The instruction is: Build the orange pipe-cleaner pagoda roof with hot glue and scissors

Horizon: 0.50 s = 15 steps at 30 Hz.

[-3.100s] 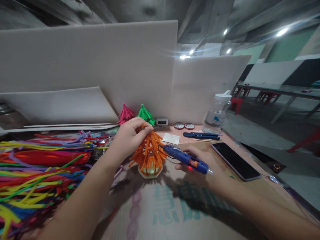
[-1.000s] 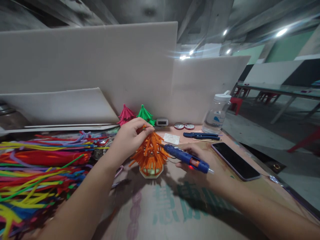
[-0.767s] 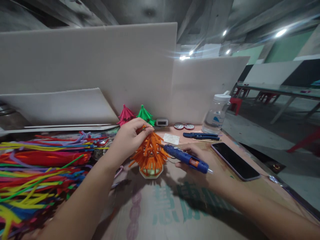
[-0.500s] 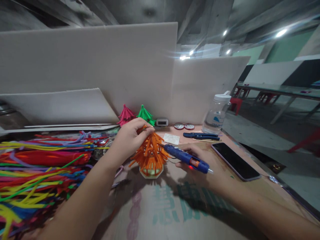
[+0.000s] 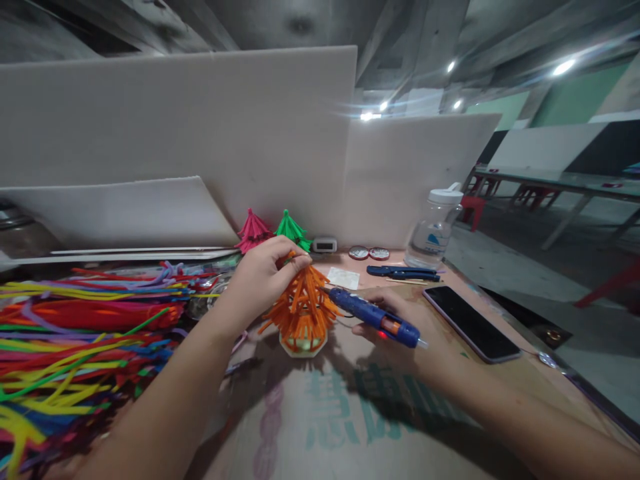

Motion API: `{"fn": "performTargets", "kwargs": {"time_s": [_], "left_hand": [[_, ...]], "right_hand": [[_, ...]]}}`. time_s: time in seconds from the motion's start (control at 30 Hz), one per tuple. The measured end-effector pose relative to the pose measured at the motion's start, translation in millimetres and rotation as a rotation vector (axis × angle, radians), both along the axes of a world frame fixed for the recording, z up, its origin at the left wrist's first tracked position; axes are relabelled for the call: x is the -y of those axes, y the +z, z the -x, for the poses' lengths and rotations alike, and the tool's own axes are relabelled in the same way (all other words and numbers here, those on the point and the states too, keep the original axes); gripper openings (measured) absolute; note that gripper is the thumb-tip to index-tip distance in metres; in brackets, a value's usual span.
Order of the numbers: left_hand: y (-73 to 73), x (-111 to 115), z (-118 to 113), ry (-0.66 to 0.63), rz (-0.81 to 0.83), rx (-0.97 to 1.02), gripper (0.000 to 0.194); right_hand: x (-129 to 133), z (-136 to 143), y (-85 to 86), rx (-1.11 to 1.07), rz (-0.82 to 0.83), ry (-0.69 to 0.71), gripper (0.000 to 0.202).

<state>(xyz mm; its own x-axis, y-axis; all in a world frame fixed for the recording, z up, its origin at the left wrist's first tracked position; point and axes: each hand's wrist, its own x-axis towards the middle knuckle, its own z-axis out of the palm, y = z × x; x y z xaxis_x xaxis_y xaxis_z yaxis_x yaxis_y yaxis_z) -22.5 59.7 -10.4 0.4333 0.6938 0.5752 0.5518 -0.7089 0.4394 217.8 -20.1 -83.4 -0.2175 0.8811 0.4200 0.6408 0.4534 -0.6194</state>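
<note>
An orange cone-shaped piece built from pipe cleaners (image 5: 306,310) stands at the middle of the table, with a pale many-sided base (image 5: 300,352) under it. My left hand (image 5: 267,270) pinches its tip from the left. In my right hand (image 5: 400,320) lies a blue hot glue gun (image 5: 373,315) with a small red light and a clear glue stick out of its rear. Its nozzle points left at the cone's right side; whether it touches the strands I cannot tell. Behind stand a pink cone (image 5: 253,230) and a green cone (image 5: 291,230) of similar make.
Many coloured pipe cleaners (image 5: 85,333) cover the left side. To the right lie a phone (image 5: 470,323) and a dark blue cutter (image 5: 403,272), with a clear water bottle (image 5: 429,230) behind them. White boards (image 5: 280,147) rise along the back. Printed cardboard (image 5: 350,413) covers the front.
Very little differs. Both hands keep their hold, and the glue gun stays at the orange cone's right side. The whole view has shifted by a hair.
</note>
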Motion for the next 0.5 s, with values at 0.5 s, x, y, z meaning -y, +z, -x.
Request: {"fn": "performTargets", "kwargs": {"time_s": [0.5], "left_hand": [[-1.2,0.3,-1.5,-0.025,0.031,0.042,0.021]], "right_hand": [[-1.0,0.9,3.6,-0.250,-0.021,0.062,0.026]]}}
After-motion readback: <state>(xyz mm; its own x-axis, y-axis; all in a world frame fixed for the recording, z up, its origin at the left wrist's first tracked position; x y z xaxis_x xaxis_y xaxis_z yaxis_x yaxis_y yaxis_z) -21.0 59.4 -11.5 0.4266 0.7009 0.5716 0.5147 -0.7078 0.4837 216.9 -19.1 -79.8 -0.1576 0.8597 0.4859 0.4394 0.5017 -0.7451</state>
